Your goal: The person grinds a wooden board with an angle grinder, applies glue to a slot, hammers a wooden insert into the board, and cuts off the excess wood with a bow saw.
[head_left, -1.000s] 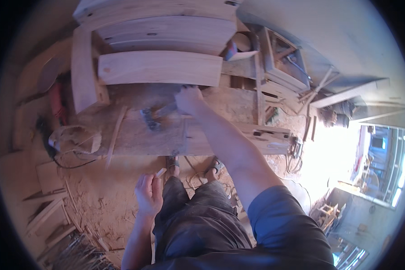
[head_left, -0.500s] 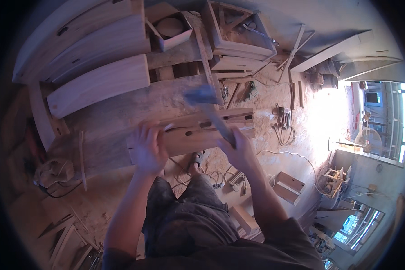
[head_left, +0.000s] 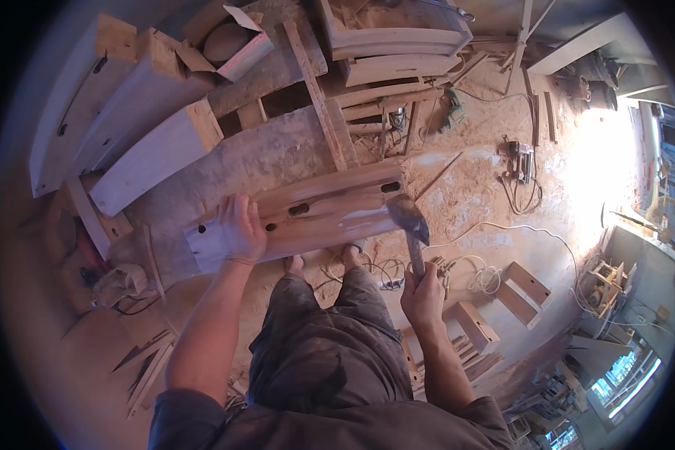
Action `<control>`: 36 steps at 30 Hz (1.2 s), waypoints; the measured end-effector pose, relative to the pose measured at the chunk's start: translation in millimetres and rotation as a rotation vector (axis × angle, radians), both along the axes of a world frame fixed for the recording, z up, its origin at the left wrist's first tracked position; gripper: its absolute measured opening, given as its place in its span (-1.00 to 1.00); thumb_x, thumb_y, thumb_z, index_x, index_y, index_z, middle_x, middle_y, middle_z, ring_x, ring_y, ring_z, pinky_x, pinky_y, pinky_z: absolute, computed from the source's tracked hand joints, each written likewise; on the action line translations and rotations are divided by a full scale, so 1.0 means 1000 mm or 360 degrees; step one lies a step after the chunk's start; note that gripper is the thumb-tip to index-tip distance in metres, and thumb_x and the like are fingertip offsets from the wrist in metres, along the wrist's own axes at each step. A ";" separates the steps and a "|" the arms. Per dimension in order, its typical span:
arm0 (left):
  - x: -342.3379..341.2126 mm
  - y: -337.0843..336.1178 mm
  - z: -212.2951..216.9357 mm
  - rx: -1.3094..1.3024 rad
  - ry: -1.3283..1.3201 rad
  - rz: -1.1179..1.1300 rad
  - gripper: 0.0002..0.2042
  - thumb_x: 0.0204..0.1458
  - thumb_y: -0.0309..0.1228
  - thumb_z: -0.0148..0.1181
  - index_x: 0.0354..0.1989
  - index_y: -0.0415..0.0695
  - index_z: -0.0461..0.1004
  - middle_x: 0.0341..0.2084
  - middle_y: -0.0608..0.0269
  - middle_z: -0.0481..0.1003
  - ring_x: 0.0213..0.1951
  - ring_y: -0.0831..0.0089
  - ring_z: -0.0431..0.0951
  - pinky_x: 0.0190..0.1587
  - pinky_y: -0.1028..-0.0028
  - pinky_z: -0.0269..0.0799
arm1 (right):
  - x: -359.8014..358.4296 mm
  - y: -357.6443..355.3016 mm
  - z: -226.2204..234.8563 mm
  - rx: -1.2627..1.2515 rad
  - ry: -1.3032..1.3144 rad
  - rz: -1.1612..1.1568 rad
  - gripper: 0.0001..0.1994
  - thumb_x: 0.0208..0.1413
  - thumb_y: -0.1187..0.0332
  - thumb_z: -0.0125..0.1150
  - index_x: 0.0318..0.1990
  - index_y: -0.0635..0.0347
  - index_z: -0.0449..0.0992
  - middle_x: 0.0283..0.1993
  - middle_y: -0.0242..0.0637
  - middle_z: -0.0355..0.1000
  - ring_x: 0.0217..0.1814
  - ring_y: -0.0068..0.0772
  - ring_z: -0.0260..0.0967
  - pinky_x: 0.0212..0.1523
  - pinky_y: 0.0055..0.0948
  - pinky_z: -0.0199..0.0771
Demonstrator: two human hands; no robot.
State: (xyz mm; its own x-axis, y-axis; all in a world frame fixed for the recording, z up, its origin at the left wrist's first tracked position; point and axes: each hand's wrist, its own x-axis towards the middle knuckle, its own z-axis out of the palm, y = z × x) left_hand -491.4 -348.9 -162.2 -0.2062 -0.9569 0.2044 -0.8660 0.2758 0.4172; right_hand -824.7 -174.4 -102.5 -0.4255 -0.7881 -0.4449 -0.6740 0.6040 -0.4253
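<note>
Lays the left hand [head_left: 241, 232] on a board [head_left: 330, 214] near its left end, with fingers stretched across the wood. Grips a hammer [head_left: 413, 241] in the right hand [head_left: 423, 294], with fingers wrapped around the handle and the head at the board's right end; cannot tell whether touching. Has the board along the near side of a bench [head_left: 270, 142], with beams [head_left: 151, 161] beyond at left, a box [head_left: 246, 58] farther back and a power tool [head_left: 520, 159] on the floor [head_left: 480, 180].
</note>
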 end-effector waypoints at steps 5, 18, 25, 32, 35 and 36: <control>-0.001 -0.002 0.000 -0.0009 -0.0043 0.0027 -0.88 0.22 -0.44 0.03 -0.20 -0.23 0.42 -0.31 -0.07 0.46 -0.22 -0.15 0.43 -0.19 -0.01 0.33 | -0.005 -0.014 0.029 -0.0143 -0.0101 0.0293 -0.72 0.17 0.37 0.26 -0.03 0.24 0.39 -0.27 0.16 0.53 -0.29 0.30 0.52 -0.29 0.13 0.48; -0.004 -0.001 0.005 0.0067 -0.0042 0.0062 -0.86 0.24 -0.41 0.03 -0.18 -0.23 0.41 -0.27 -0.06 0.49 -0.18 -0.13 0.45 -0.13 -0.05 0.33 | 0.008 -0.012 -0.003 -0.0130 -0.0479 -0.0359 -0.75 0.14 0.37 0.36 -0.13 0.28 0.45 -0.40 -0.05 0.50 -0.36 -0.13 0.49 -0.29 -0.20 0.47; 0.002 -0.002 -0.002 0.0017 0.0012 0.0067 -0.88 0.24 -0.41 0.06 -0.20 -0.19 0.42 -0.30 -0.02 0.47 -0.19 -0.09 0.46 -0.13 -0.02 0.33 | -0.001 -0.090 -0.031 -0.0822 -0.1440 -0.1271 -0.79 0.25 0.36 0.30 -0.08 0.29 0.52 -0.03 -0.20 0.58 -0.02 -0.47 0.47 0.08 -0.41 0.41; 0.018 0.007 0.005 -0.0031 -0.0109 0.0318 -0.87 0.25 -0.38 0.10 -0.22 -0.18 0.45 -0.32 -0.01 0.49 -0.22 -0.09 0.48 -0.09 0.02 0.37 | 0.017 -0.101 -0.029 -0.0900 -0.1505 -0.1117 -0.78 0.30 0.38 0.17 -0.03 0.35 0.55 -0.04 -0.23 0.58 -0.02 -0.48 0.45 0.13 -0.46 0.37; 0.042 0.010 0.000 -0.0057 -0.0161 0.0430 -0.87 0.26 -0.38 0.10 -0.21 -0.18 0.45 -0.33 -0.01 0.49 -0.20 -0.08 0.48 -0.04 0.02 0.36 | 0.044 -0.116 -0.041 -0.0912 -0.1485 -0.1206 -0.79 0.27 0.42 0.23 -0.01 0.32 0.55 -0.06 -0.32 0.56 -0.05 -0.54 0.42 0.07 -0.49 0.35; 0.038 0.008 0.000 -0.0057 -0.0162 0.0467 -0.88 0.26 -0.39 0.09 -0.22 -0.18 0.45 -0.33 -0.02 0.49 -0.19 -0.08 0.47 -0.03 0.01 0.35 | 0.047 -0.123 -0.035 -0.0834 -0.1417 -0.1099 -0.78 0.24 0.45 0.27 0.01 0.30 0.54 -0.05 -0.34 0.56 -0.04 -0.58 0.41 0.07 -0.52 0.34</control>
